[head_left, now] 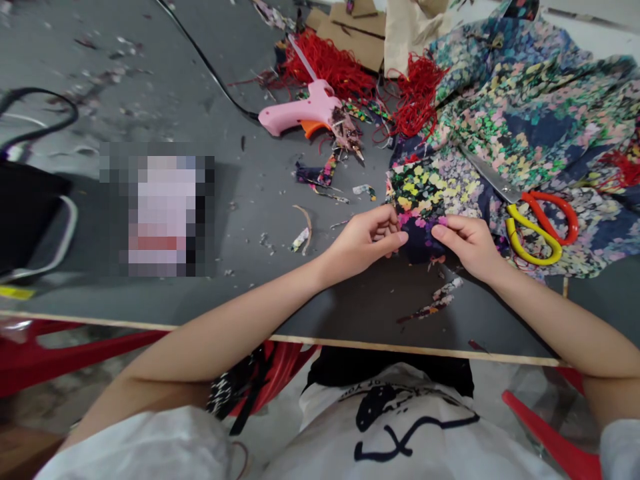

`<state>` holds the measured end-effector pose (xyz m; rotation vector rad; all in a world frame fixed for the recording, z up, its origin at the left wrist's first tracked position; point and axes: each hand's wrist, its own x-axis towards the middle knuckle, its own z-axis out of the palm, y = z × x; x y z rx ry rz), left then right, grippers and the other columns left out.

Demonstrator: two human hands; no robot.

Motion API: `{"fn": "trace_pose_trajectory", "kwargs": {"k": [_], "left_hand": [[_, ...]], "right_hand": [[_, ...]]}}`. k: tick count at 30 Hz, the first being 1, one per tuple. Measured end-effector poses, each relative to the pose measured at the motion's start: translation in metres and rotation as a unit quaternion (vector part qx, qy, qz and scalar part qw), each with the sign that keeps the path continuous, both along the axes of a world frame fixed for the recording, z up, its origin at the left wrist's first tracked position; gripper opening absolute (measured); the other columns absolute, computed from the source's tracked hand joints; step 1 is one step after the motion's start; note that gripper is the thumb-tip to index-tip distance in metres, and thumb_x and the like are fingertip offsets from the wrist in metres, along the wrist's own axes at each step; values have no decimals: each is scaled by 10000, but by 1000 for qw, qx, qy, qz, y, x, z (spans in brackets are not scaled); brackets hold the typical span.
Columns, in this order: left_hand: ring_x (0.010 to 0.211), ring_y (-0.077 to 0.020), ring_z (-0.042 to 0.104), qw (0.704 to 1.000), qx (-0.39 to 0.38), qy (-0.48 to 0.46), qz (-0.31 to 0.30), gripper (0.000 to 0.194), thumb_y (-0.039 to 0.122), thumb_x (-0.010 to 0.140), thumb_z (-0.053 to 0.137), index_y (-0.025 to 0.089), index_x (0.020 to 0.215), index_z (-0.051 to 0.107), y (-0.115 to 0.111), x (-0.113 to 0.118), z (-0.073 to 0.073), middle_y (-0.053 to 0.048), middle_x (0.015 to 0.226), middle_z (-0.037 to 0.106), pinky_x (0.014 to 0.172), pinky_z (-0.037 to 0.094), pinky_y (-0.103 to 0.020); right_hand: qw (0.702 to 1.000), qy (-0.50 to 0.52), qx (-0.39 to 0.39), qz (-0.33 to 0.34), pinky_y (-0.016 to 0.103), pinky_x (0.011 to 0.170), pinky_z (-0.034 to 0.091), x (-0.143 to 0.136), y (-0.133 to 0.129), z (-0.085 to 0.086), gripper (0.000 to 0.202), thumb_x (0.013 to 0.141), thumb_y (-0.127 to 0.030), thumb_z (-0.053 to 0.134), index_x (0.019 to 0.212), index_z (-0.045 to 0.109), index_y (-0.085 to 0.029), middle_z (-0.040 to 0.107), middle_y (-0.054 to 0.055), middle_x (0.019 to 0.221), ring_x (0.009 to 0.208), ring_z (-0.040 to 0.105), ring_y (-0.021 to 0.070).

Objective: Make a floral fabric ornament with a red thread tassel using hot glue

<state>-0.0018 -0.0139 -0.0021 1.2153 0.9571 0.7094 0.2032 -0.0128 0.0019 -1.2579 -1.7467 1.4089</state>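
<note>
A dark floral fabric [434,190] with yellow, pink and white flowers lies on the grey table, and its near edge is between my hands. My left hand [375,233] pinches the left part of that edge, thumb against curled fingers. On the right, my right hand [467,241] grips the same edge between thumb and fingers. Scissors [537,217] with one red and one yellow handle lie on the fabric, right of my right hand. A pink glue gun [300,112] with an orange trigger rests beyond my left hand, its nozzle crusted with residue.
Red thread bundles [330,67] and cardboard pieces [353,33] lie at the back. Fabric scraps [435,299] are scattered near the table's front edge [400,348]. A black cable [205,60] runs to the glue gun. A black bag [30,213] stands at left, beside a blurred-out object [163,217].
</note>
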Motion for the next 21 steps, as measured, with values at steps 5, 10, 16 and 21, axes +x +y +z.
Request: {"fn": "trace_pose_trajectory", "kwargs": {"k": [5, 10, 16, 21], "left_hand": [[490, -61, 469, 1000, 5, -1, -2, 307, 375, 738, 678, 169, 703, 454, 1, -1, 1, 46, 578, 502, 471, 383, -179], [493, -63, 476, 1000, 6, -2, 5, 263, 336, 733, 655, 165, 699, 458, 0, -1, 3, 41, 575, 508, 477, 389, -181], [476, -75, 471, 1000, 3, -5, 22, 270, 329, 714, 653, 180, 681, 429, 2, 0, 3, 44, 542, 497, 465, 381, -194], [456, -65, 445, 1000, 2, -2, 23, 274, 334, 724, 660, 179, 684, 438, 2, -1, 2, 45, 539, 496, 453, 358, -191]], "right_hand": [[1000, -10, 11, 11, 226, 406, 202, -2, 0, 3, 506, 833, -596, 517, 551, 402, -192, 306, -59, 492, 443, 271, 56], [1000, -24, 15, 11, 224, 408, 205, -2, 0, 3, 532, 827, -624, 502, 541, 376, -194, 291, -60, 488, 447, 260, 55], [999, -26, 14, 14, 223, 410, 206, -2, 0, 3, 533, 825, -629, 498, 544, 383, -192, 295, -59, 492, 453, 264, 55], [1000, -23, 5, 14, 218, 400, 221, -2, -1, 3, 525, 825, -621, 501, 545, 381, -193, 309, -57, 494, 447, 285, 54]]}}
